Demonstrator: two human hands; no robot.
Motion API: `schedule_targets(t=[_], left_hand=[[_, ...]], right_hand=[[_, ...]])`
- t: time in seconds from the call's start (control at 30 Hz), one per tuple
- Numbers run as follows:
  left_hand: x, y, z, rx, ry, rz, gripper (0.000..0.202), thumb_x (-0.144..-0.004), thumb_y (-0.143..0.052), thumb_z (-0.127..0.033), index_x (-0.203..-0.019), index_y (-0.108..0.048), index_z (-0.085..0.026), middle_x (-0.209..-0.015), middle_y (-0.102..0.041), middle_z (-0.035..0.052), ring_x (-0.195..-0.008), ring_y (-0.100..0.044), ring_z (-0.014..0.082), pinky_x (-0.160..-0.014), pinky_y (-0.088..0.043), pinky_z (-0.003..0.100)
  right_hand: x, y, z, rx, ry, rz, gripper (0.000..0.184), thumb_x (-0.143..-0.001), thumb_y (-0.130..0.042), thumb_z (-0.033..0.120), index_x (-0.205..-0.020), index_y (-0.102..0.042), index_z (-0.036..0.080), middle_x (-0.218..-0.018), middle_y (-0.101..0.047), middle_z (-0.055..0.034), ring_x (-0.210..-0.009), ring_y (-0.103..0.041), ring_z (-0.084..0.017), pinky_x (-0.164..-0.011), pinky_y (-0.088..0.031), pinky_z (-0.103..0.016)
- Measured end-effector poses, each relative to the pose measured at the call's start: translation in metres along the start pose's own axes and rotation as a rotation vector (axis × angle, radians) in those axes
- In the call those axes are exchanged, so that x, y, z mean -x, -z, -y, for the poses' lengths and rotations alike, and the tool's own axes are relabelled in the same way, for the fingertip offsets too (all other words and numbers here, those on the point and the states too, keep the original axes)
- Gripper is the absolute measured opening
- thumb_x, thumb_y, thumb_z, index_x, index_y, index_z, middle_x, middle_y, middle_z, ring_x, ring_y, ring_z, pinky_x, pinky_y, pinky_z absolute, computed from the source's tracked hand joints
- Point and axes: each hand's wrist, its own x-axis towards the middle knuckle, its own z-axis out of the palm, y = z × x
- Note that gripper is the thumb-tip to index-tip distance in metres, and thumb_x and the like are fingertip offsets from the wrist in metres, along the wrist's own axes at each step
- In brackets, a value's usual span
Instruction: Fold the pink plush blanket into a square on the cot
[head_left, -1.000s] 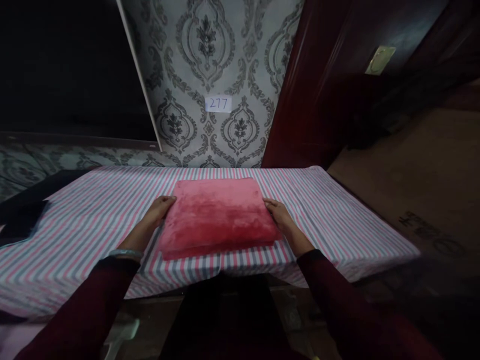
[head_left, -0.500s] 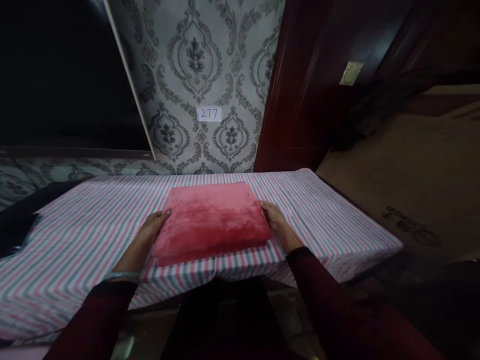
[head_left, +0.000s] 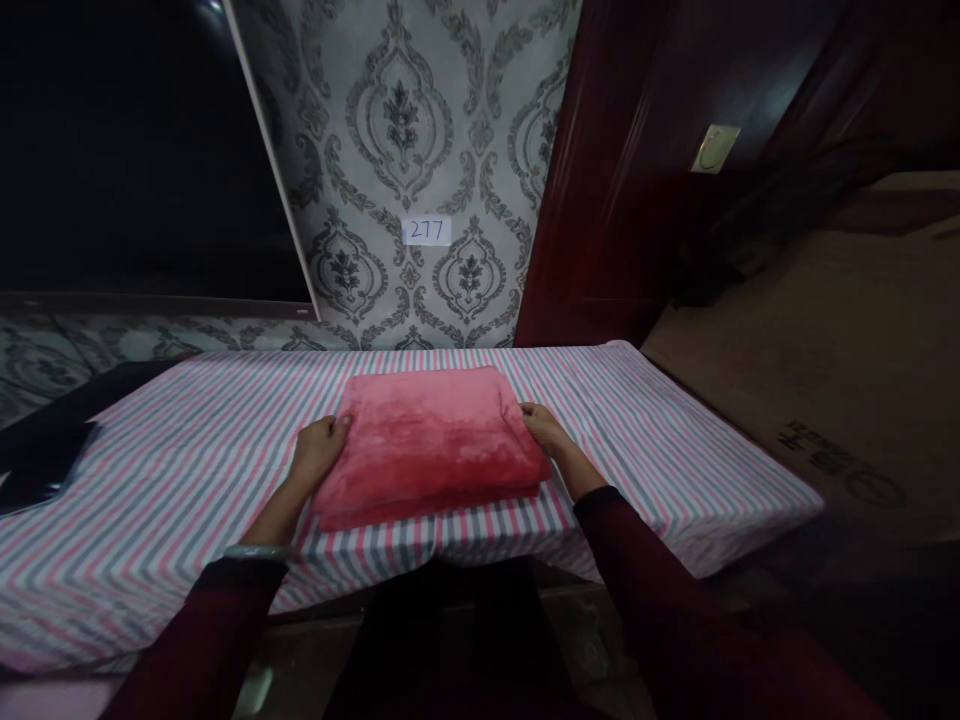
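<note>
A plush coral-red blanket (head_left: 435, 440), folded into a thick rectangle, lies on the striped cloth (head_left: 247, 450) over the table. At its left side, my left hand (head_left: 321, 446) grips the edge, thumb on top and fingers curled. My right hand (head_left: 543, 428) pinches the opposite edge near the far right part, where the plush is creased. Both hands' fingertips are partly hidden by the fabric. A pale bangle (head_left: 259, 552) circles my left wrist.
A large dark screen (head_left: 150, 150) stands at the left behind the table. A cardboard box (head_left: 825, 350) is against the right side. Behind are patterned wallpaper with a paper label (head_left: 427, 230) and a dark red door frame (head_left: 592, 180). A dark shiny object (head_left: 45, 470) lies at far left.
My left hand has closed more tightly on the blanket's left edge. The right edge is now creased and drawn slightly upward under my right hand. The view has shifted slightly.
</note>
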Motion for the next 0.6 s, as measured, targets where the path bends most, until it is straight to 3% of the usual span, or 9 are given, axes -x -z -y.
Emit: schedule_targets(t=[0.17, 0.37, 0.43, 0.53, 0.6], left_hand=[[-0.003, 0.002, 0.007, 0.091, 0.087, -0.008, 0.029, -0.079, -0.051, -0.039, -0.053, -0.051, -0.026, -0.060, -0.064, 0.0100, -0.092, -0.067, 0.0332, -0.079, -0.048, 0.036], [0.006, 0.004, 0.015, 0.268, 0.227, 0.008, 0.028, -0.081, -0.051, -0.043, -0.064, -0.061, -0.024, -0.065, -0.068, 0.0075, -0.084, -0.069, 0.0299, -0.072, -0.052, 0.036], [0.011, 0.006, 0.016, 0.344, 0.252, 0.061, 0.030, -0.080, -0.054, -0.048, -0.067, -0.063, -0.022, -0.064, -0.067, 0.0070, -0.077, -0.068, 0.0280, -0.067, -0.052, 0.035], [0.026, 0.012, 0.019, 0.485, 0.224, 0.141, 0.042, -0.072, -0.063, -0.062, -0.070, -0.065, -0.020, -0.061, -0.063, 0.0045, -0.064, -0.060, 0.0225, -0.057, -0.048, 0.031], [0.042, 0.018, 0.022, 0.491, 0.172, 0.129, 0.051, -0.063, -0.070, -0.070, -0.069, -0.065, -0.019, -0.063, -0.062, 0.0028, -0.063, -0.056, 0.0199, -0.055, -0.045, 0.028]], right_hand=[[-0.004, 0.005, -0.007, 0.052, 0.026, -0.072, 0.015, -0.068, -0.067, 0.030, -0.078, -0.071, 0.019, -0.062, -0.068, -0.0012, -0.066, -0.066, -0.020, -0.060, -0.052, -0.028], [0.010, 0.005, -0.006, 0.025, 0.019, -0.114, 0.016, -0.069, -0.065, 0.038, -0.070, -0.066, 0.021, -0.056, -0.064, -0.0005, -0.057, -0.062, -0.019, -0.054, -0.049, -0.028], [0.019, 0.006, -0.001, -0.019, 0.015, -0.050, 0.021, -0.067, -0.070, 0.040, -0.075, -0.069, 0.020, -0.063, -0.069, -0.0026, -0.062, -0.065, -0.020, -0.057, -0.051, -0.028], [0.036, 0.015, 0.006, -0.101, -0.022, 0.150, 0.029, -0.059, -0.079, 0.039, -0.079, -0.072, 0.018, -0.069, -0.072, -0.0044, -0.066, -0.067, -0.021, -0.059, -0.050, -0.028], [0.048, 0.024, 0.007, -0.121, -0.073, 0.253, 0.029, -0.056, -0.082, 0.036, -0.077, -0.072, 0.018, -0.065, -0.070, -0.0026, -0.063, -0.064, -0.018, -0.057, -0.049, -0.026]])
